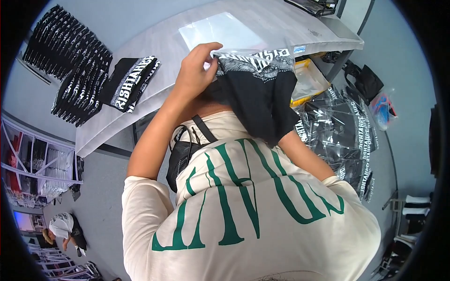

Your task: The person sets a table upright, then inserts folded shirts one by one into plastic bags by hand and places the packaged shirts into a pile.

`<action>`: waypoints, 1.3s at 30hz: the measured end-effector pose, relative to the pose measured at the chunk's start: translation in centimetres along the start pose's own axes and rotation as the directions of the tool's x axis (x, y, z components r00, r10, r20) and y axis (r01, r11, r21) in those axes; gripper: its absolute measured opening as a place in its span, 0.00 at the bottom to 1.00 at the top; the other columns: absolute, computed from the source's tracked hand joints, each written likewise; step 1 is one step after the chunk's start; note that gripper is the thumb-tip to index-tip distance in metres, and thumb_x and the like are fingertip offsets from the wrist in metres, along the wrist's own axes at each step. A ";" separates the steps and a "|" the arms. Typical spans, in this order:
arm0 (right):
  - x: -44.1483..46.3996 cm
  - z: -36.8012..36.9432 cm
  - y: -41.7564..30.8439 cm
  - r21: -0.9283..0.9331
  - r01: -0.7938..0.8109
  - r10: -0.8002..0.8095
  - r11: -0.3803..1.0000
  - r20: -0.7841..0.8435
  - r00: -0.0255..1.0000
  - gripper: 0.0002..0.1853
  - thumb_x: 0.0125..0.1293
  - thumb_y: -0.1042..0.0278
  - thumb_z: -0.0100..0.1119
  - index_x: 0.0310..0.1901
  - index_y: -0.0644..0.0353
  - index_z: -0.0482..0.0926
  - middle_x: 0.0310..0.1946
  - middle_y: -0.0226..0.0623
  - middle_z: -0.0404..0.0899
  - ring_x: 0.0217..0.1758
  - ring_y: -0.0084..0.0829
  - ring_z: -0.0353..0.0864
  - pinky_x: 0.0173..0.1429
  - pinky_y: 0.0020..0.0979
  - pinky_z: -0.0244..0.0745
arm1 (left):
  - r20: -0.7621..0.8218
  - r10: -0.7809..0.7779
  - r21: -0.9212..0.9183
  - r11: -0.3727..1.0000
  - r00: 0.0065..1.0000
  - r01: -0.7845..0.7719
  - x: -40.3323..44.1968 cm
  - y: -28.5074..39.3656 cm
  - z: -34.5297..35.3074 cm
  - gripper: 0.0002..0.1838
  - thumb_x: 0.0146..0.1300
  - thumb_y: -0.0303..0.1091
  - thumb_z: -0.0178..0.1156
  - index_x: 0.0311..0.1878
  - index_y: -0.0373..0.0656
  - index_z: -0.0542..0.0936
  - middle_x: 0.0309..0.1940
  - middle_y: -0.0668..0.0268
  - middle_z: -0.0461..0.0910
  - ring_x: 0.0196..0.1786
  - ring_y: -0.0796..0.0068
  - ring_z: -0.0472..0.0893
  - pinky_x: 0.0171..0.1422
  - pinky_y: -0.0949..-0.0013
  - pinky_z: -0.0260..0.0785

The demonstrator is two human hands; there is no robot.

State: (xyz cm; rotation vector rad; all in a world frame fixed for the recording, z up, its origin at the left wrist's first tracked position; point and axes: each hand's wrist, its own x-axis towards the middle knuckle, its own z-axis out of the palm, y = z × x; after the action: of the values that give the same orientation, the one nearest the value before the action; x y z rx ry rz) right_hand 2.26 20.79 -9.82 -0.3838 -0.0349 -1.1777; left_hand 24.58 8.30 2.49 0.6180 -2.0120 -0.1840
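Note:
A black cloth with a white-lettered, patterned band (260, 91) hangs in front of me over the table's near edge. My left hand (199, 68) pinches its upper left corner between thumb and fingers. My right forearm reaches up under the cloth from the right; the cloth hides my right hand. Behind the cloth, a clear plastic bag (218, 30) lies flat on the grey table (159, 35). To the left, a few folded black cloths with white lettering (129, 86) rest at the table's edge.
Long stacks of folded black cloths (70, 61) stand at the far left. Right of the table are a yellow-edged container (311, 82) and a heap of plastic-wrapped black cloths (335, 133). Another person (65, 227) bends near shelves at the lower left. A black tray (311, 5) sits at the back.

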 end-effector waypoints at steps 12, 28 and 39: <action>0.4 0.8 0.6 0.178 0.115 -0.089 0.977 -0.150 0.985 0.28 0.70 0.48 0.51 0.67 0.54 0.71 0.65 0.41 0.74 0.61 0.38 0.80 0.56 0.37 0.82 | 0.200 0.188 0.004 0.981 0.962 -0.192 -1.4 3.3 -0.3 0.22 0.50 0.13 0.61 0.49 0.41 0.82 0.48 0.59 0.80 0.52 0.59 0.81 0.56 0.63 0.76; 1.0 -0.2 -0.7 -0.358 0.274 -0.338 0.893 -0.129 0.932 0.28 0.78 0.53 0.44 0.71 0.64 0.62 0.69 0.46 0.67 0.70 0.40 0.69 0.75 0.40 0.65 | 0.215 0.092 -0.030 0.996 0.972 -0.088 -1.7 6.1 -1.5 0.21 0.54 0.15 0.54 0.51 0.42 0.81 0.50 0.59 0.80 0.54 0.56 0.79 0.58 0.61 0.74; 0.4 9.1 -0.1 -0.645 0.199 -0.315 0.738 -0.067 0.947 0.27 0.79 0.60 0.43 0.71 0.69 0.59 0.67 0.47 0.68 0.68 0.36 0.72 0.73 0.36 0.67 | 0.416 0.203 0.121 0.954 0.886 -0.276 2.3 9.7 -1.4 0.45 0.60 0.67 0.57 0.72 0.44 0.67 0.74 0.52 0.63 0.75 0.51 0.61 0.77 0.49 0.51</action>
State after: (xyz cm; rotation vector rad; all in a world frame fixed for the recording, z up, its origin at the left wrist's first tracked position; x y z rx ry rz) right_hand 3.87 23.22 -1.23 -0.8954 0.4936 -1.4848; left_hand 21.55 15.70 8.66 0.4577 -2.5042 0.0247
